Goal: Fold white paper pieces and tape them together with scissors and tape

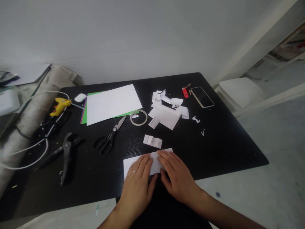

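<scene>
A strip of white paper [154, 163] lies near the front edge of the black table. Across its left part rests my left hand [140, 178], fingers stretched out flat, a ring on one finger. My right hand [175, 173] presses on the right part with its fingers extended, the thumb at the near edge. Parts of the strip are hidden under both hands. Just beyond it sits a small pleated piece of white paper [152, 141]. Farther back are cut and folded white paper pieces [165, 117] in a loose pile.
Left of the hands lie scissors [111, 135], a tape roll [138, 118] and pliers [66, 149]. A yellow glue gun [59, 107] with cables is at the far left, near white sheets [111, 103] over green ones. A phone [202, 97] and a red object [185, 92] lie back right.
</scene>
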Demonstrator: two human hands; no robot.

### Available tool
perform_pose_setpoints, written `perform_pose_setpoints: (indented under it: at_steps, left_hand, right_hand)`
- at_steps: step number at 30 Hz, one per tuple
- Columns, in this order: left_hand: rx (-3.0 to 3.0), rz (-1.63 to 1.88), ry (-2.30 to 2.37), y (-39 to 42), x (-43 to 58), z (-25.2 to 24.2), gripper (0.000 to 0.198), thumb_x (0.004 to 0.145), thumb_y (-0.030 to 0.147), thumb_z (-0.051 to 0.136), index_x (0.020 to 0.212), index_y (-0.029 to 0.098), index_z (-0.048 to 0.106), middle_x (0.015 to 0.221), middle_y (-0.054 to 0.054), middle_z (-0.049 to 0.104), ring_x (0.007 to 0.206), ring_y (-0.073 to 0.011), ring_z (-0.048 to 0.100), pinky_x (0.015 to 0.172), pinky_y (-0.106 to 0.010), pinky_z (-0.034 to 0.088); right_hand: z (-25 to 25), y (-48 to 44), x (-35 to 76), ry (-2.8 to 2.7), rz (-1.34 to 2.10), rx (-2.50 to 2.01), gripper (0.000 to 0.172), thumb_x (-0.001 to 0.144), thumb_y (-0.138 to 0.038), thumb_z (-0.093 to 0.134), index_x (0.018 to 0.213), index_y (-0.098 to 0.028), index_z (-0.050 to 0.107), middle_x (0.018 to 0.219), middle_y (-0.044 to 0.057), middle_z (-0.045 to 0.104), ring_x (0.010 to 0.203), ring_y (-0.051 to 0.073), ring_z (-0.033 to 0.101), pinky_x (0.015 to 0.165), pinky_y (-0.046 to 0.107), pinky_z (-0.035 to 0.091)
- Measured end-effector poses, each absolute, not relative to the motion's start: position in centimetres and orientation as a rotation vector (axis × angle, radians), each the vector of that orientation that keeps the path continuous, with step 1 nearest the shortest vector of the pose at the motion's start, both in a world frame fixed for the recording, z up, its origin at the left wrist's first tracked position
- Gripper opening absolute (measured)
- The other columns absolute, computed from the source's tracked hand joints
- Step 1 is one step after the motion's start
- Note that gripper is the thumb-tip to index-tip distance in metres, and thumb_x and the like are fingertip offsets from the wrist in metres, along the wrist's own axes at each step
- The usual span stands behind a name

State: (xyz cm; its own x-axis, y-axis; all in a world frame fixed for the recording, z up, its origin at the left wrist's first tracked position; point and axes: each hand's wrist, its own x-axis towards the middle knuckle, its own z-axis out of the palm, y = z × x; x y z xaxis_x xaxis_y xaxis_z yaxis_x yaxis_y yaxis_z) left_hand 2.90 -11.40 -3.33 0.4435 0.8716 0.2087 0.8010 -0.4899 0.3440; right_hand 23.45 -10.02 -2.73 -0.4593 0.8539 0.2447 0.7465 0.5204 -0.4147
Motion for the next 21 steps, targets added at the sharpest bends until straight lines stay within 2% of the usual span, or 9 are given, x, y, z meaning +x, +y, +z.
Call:
perform_pose_setpoints:
  at_steps: [11, 21]
  left_hand:
    - [2.507, 0.466, 1.637, -10.6, 5.3, -2.8, 0.049, 0.098, 0.028, 0.063, 0.146, 0.018, 0.059, 0.132, -0.018, 0.067, 0.118, -0.0362, 0.062, 0.099, -0.055, 0.053]
    - [2.561, 0.469, 1.624, -10.5, 4.7, -2.8, 0.050, 0.100, 0.031, 0.060, 0.146, 0.010, 0.058, 0.129, -0.018, 0.068, 0.118, -0.0351, 0.061, 0.100, -0.051, 0.050]
  right_hand:
    - [-2.7, -10.0, 24.8, -2.350, 0.273, -1.391, 0.042, 0.097, -0.015, 0.051, 0.137, -0.010, 0.060, 0.146, 0.019, 0.065, 0.137, 0.033, 0.062, 0.113, 0.059, 0.053]
    - [-2.8, -10.0, 24.8, -2.337, 0.264, -1.394, 0.041, 0.097, -0.016, 0.051, 0.138, -0.013, 0.060, 0.145, 0.017, 0.066, 0.137, 0.033, 0.062, 0.115, 0.060, 0.051]
